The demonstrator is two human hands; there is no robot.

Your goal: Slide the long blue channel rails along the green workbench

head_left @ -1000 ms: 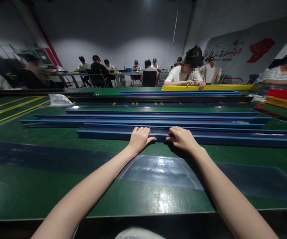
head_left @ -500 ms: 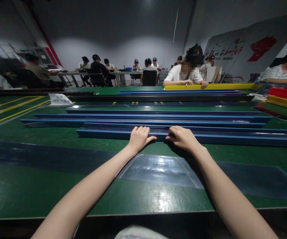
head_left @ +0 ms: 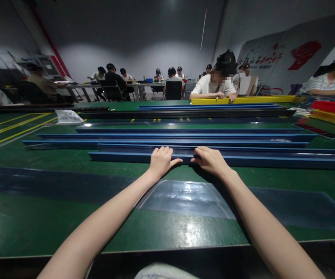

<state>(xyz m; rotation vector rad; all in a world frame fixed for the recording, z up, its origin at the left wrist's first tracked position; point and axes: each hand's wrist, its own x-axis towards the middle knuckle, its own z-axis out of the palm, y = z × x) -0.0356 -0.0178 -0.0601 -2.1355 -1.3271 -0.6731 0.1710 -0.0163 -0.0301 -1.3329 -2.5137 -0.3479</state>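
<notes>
A long blue channel strip [head_left: 126, 156] lies across the green table in front of me. My left hand [head_left: 162, 159] is closed over its near wall, fingers curled into the channel and thumb pointing right along the front face. A short way to the right, my right hand [head_left: 209, 159] grips the same wall, its thumb on the front and its fingers folded over the top. The fingertips of both hands are hidden inside the channel. Between my forearms and the strip, a clear plastic sheet [head_left: 184, 197] lies flat.
More blue strips [head_left: 59, 142] lie parallel just behind, then a black strip [head_left: 184, 113]. Across the table a person in white [head_left: 210, 87] handles a yellow strip [head_left: 248, 100]. Red and yellow trays [head_left: 331, 116] stand at the right. A white paper [head_left: 68, 116] lies left.
My right hand has shifted slightly left along the blue strip, a little nearer my left hand. The left hand keeps almost the same place. The view has moved very slightly.
</notes>
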